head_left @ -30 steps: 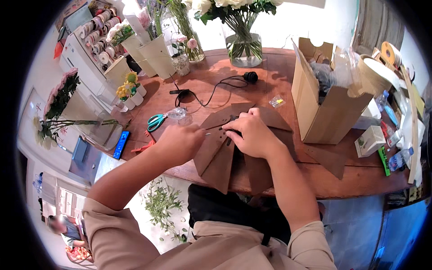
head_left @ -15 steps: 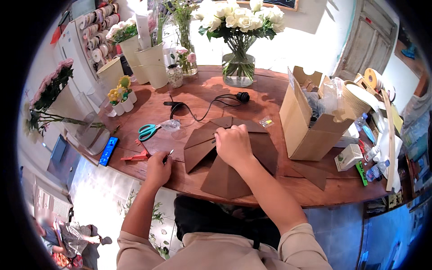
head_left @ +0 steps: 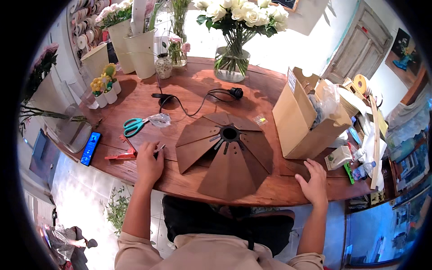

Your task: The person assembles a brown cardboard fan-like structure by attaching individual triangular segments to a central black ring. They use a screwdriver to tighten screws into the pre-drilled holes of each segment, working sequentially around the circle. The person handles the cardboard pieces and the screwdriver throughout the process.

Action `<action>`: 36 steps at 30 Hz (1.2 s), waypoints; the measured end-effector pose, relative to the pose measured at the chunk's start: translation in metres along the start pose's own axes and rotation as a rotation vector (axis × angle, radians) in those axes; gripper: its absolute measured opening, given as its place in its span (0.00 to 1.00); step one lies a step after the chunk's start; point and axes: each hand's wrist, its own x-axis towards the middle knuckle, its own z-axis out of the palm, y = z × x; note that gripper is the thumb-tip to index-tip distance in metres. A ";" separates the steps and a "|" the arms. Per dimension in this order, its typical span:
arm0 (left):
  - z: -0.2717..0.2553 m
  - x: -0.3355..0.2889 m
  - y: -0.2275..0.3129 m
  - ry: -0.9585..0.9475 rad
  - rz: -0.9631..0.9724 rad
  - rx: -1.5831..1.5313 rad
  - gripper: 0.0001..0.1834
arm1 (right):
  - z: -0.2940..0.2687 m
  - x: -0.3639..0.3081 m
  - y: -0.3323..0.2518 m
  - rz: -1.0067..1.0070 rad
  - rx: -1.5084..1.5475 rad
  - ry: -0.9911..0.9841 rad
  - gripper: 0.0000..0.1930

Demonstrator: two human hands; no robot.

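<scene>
A brown cone-shaped lampshade (head_left: 233,173) of overlapping panels stands on the wooden table (head_left: 193,185) in front of me. A dark ring with a round hole and radiating slots forms its top, and a wedge-shaped gap shows at its front left. Left of the shade, my left hand (head_left: 149,163) rests on the table, closed around a small slim dark tool (head_left: 158,150) that is mostly hidden. To the right, my right hand (head_left: 314,182) lies with thumb and fingers apart over a loose brown panel (head_left: 292,169), covering part of it.
Teal scissors (head_left: 133,127), a red tool (head_left: 123,155) and a phone (head_left: 91,148) lie at left. Behind the shade runs a black cord (head_left: 198,112). An opened cardboard box (head_left: 294,126) stands at right, near a small bottle (head_left: 363,171). A vase of white roses (head_left: 231,65) stands at the back.
My right hand has left the lampshade's top and moved right to the loose panel, uncovering the ring. My left hand stays beside the shade. The whole view has shifted slightly.
</scene>
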 end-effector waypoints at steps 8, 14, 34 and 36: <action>0.002 -0.004 -0.007 0.062 0.036 0.006 0.13 | -0.001 0.005 0.066 -0.010 0.110 -0.304 0.27; 0.004 -0.008 -0.016 0.056 -0.039 -0.010 0.12 | 0.000 0.019 0.074 -0.008 0.209 -0.362 0.33; -0.006 -0.086 0.165 -0.020 0.248 -0.392 0.50 | 0.044 0.015 -0.212 0.073 1.482 -0.273 0.22; -0.005 -0.077 0.149 -0.030 0.218 -0.333 0.49 | 0.047 0.036 -0.204 0.033 1.288 -0.223 0.20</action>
